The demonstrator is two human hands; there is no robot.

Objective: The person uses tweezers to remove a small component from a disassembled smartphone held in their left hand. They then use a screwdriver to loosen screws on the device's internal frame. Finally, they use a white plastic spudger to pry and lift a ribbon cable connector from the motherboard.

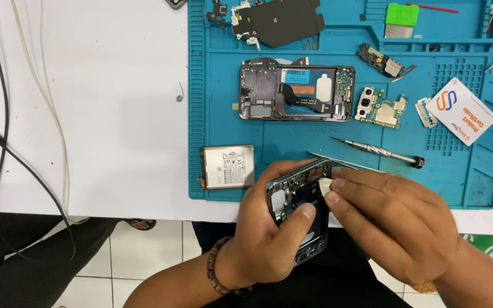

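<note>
item: dark phone frame [299, 199], held off the near edge of the blue mat [229, 120], left hand [269, 239] clasped around it, right hand [395, 222] pinching a white pick [326, 186] at its upper edge; prying step apparently in hand, next calling for gentle leverage.

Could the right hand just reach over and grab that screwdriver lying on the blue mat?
Probably yes, once freed. The screwdriver lies on the blue mat just beyond the right hand, with nothing between them. But that hand is pinching a white pick against the phone frame held by the left hand.
</note>
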